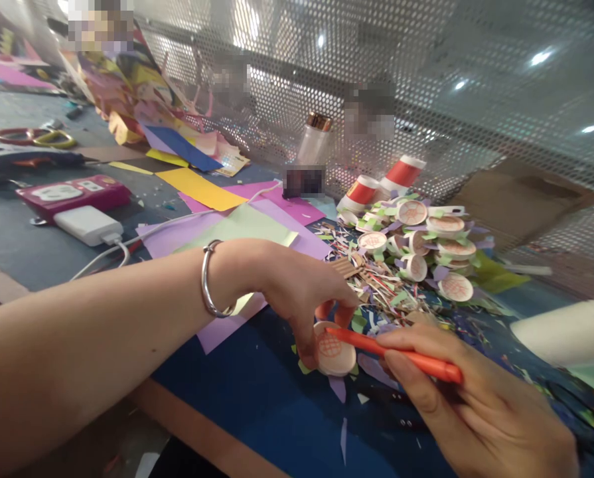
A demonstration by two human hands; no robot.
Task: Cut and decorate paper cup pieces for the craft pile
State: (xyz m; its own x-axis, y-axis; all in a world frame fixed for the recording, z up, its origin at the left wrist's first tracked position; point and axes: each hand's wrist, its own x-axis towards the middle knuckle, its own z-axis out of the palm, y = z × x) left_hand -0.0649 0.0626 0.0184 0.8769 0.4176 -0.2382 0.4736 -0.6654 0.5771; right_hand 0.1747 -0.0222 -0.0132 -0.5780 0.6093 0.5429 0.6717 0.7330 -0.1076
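Observation:
My left hand [301, 285] comes in from the left, its thumb and fingers closed on the edge of a small paper cup [344, 355] whose round pale end faces up. Orange criss-cross lines mark that end, and green and purple paper bits stick out around it. In my right hand [476, 398] is an orange marker pen [416, 362], its tip at the upper part of the drawn lines. Beyond both hands, a heap of similar decorated cups [416, 265] bears orange drawings on the round ends.
Paper shreds [376, 285] lie before the heap. Two red-and-white cups [403, 174] stand behind it, near a perforated metal screen [277, 73]. Coloured paper sheets [204, 189], a white charger [88, 226] with its cable, a pink power strip [72, 196] and scissors [52, 138] are at left.

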